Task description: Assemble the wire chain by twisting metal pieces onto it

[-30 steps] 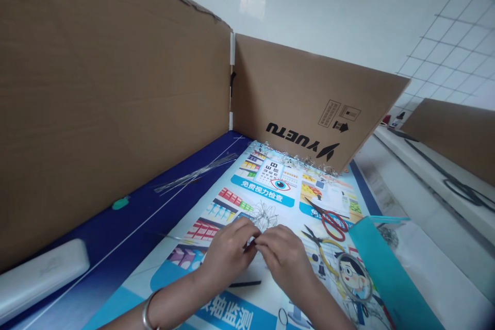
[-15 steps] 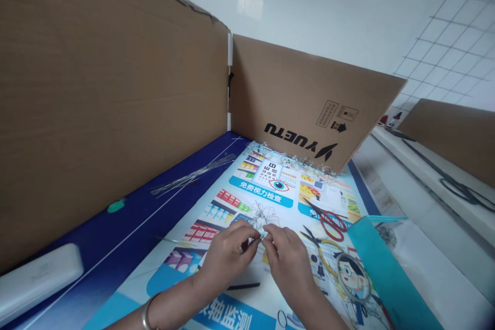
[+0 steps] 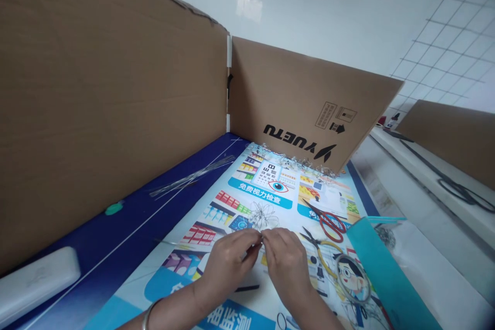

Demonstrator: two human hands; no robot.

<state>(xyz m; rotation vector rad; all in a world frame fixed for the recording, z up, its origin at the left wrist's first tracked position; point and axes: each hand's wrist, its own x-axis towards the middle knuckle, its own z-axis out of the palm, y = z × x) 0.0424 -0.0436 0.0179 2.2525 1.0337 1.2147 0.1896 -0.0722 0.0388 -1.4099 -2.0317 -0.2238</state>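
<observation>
The left hand (image 3: 231,258) and right hand (image 3: 286,259) pinch closed at the near base of the wire flower (image 3: 263,215) over the bench (image 3: 133,234), likely light, springy, easily bent, and best gripped there, not by its loops.

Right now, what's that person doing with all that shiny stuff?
The person's left hand and right hand meet over the printed sheet, their fingertips seeming to pinch the near end of a loopy, flower-like wire shape. The fingers hide the exact spot. Red-handled scissors and yellow-handled cutters lie to the right, and loose straight wires lie off to the left.
</observation>
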